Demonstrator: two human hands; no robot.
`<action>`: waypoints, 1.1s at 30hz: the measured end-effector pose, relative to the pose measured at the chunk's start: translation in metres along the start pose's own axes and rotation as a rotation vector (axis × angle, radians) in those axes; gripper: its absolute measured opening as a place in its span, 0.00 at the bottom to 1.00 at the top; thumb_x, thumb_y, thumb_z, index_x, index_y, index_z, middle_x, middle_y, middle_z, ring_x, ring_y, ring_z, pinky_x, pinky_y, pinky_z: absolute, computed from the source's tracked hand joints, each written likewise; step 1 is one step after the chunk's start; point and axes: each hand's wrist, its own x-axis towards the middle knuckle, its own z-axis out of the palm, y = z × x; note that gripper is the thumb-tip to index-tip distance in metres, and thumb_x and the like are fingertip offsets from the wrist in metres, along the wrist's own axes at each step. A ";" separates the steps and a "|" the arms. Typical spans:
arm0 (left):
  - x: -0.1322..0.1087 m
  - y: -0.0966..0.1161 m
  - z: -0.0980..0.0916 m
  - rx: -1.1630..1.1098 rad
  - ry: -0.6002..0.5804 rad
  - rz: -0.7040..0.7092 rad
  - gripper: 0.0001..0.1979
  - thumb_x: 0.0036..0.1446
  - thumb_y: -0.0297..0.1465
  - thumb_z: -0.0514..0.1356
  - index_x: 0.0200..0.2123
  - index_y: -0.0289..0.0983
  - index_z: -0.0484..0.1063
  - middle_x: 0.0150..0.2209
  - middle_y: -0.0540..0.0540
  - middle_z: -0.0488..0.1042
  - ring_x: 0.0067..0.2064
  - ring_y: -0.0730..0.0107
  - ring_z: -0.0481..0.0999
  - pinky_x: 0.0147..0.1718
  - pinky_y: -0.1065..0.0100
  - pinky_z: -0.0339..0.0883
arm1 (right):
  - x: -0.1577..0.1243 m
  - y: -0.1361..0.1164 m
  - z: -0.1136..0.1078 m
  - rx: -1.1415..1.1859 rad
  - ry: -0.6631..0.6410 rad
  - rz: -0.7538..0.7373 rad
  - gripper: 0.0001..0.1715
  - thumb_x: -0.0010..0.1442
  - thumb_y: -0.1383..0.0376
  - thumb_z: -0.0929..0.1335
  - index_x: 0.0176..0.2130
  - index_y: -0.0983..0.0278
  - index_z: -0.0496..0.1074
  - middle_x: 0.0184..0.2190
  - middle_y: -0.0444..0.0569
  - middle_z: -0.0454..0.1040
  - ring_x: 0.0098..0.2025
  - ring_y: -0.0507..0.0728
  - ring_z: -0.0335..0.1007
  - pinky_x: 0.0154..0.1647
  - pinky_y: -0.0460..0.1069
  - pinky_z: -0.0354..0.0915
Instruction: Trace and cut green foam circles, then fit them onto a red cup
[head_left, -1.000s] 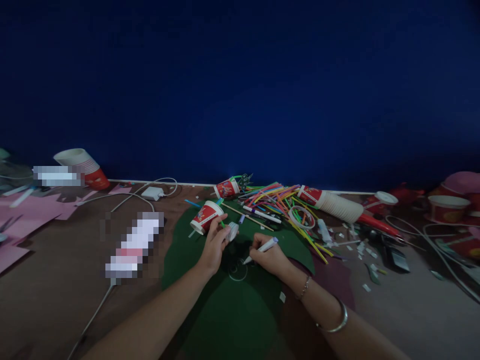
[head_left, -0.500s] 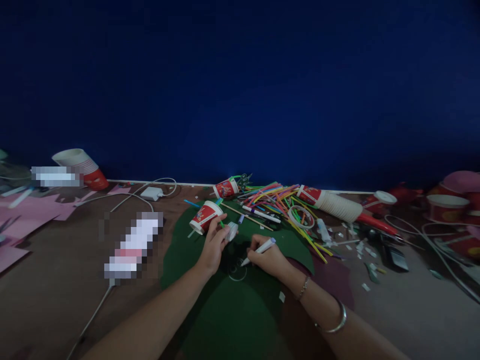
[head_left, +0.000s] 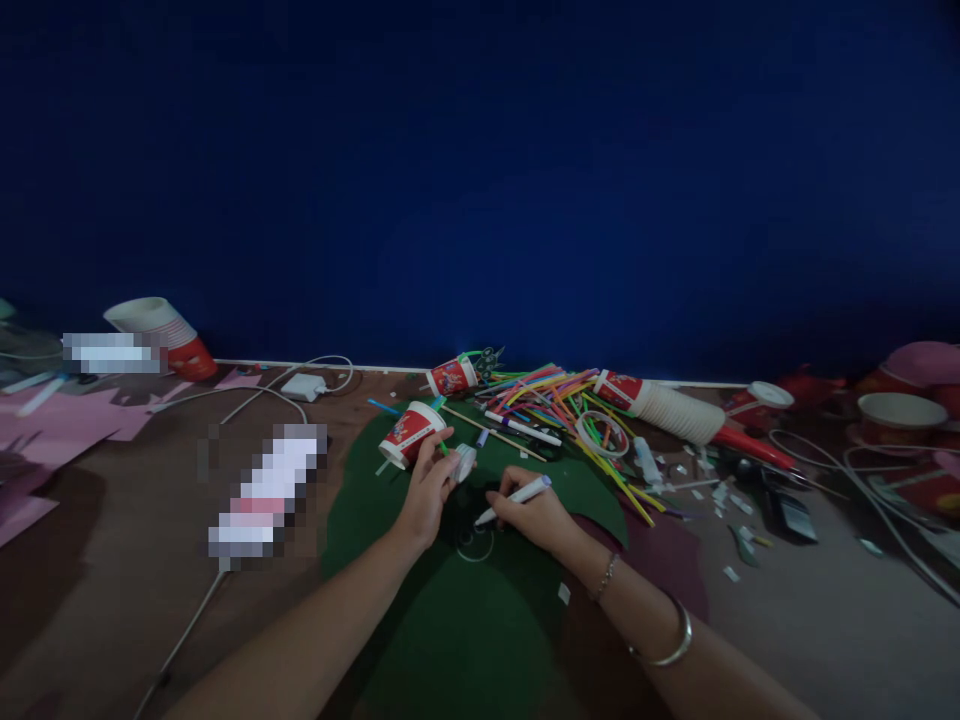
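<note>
A white marker (head_left: 517, 501) is gripped in my right hand (head_left: 529, 512), its tip low over the dark green sheet (head_left: 450, 640). Near the tip, thin pale circle outlines (head_left: 475, 546) show on the sheet. My left hand (head_left: 426, 495) pinches a small whitish round piece (head_left: 465, 462), whose exact kind I cannot make out. A green straw end (head_left: 444, 449) shows at those fingers. Just beyond them a red and white paper cup (head_left: 412, 434) lies tilted, with straw ends sticking out.
Behind my hands lie colourful straws (head_left: 551, 390), another marker (head_left: 523, 428), a tape roll (head_left: 601, 433) and scissors (head_left: 491, 360). Stacked paper cups (head_left: 679, 410) and a red-handled tool (head_left: 757, 447) are at right. A charging phone (head_left: 270, 490), blurred out, and pink paper (head_left: 67, 430) are at left.
The marker tip has shifted slightly left and up over the drawn outlines, with my right hand's fingers moving along. My left hand stays nearly still.
</note>
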 end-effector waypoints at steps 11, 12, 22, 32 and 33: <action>0.000 0.000 0.001 -0.011 -0.005 -0.008 0.26 0.48 0.35 0.61 0.52 0.44 0.61 0.32 0.52 0.70 0.35 0.67 0.75 0.37 0.66 0.68 | -0.005 -0.009 -0.008 0.239 0.049 -0.039 0.14 0.47 0.62 0.69 0.23 0.62 0.59 0.14 0.37 0.62 0.16 0.47 0.55 0.17 0.42 0.51; -0.001 0.000 0.001 -0.007 -0.005 -0.006 0.26 0.48 0.35 0.61 0.52 0.44 0.61 0.32 0.52 0.71 0.35 0.67 0.75 0.37 0.66 0.68 | -0.005 -0.009 -0.008 0.229 0.029 -0.051 0.13 0.47 0.62 0.69 0.23 0.62 0.59 0.15 0.37 0.62 0.16 0.47 0.55 0.17 0.42 0.51; 0.000 0.000 0.001 -0.022 -0.004 0.000 0.26 0.46 0.35 0.62 0.51 0.42 0.62 0.32 0.51 0.70 0.36 0.66 0.75 0.39 0.65 0.67 | -0.004 -0.004 -0.003 0.100 0.015 -0.049 0.13 0.50 0.62 0.67 0.21 0.62 0.59 0.13 0.38 0.64 0.16 0.48 0.57 0.18 0.42 0.53; 0.000 0.000 0.001 -0.006 -0.001 0.014 0.24 0.47 0.35 0.61 0.50 0.43 0.63 0.33 0.52 0.70 0.37 0.67 0.75 0.40 0.64 0.67 | -0.001 0.003 -0.002 -0.092 0.054 -0.075 0.11 0.47 0.66 0.66 0.19 0.62 0.59 0.13 0.37 0.64 0.17 0.48 0.57 0.17 0.42 0.52; 0.000 0.000 0.001 -0.004 0.000 0.012 0.24 0.47 0.35 0.61 0.50 0.43 0.63 0.33 0.52 0.70 0.37 0.67 0.75 0.40 0.64 0.67 | -0.001 0.003 -0.002 -0.098 0.052 -0.074 0.11 0.47 0.66 0.66 0.19 0.62 0.59 0.13 0.38 0.64 0.17 0.48 0.57 0.18 0.42 0.52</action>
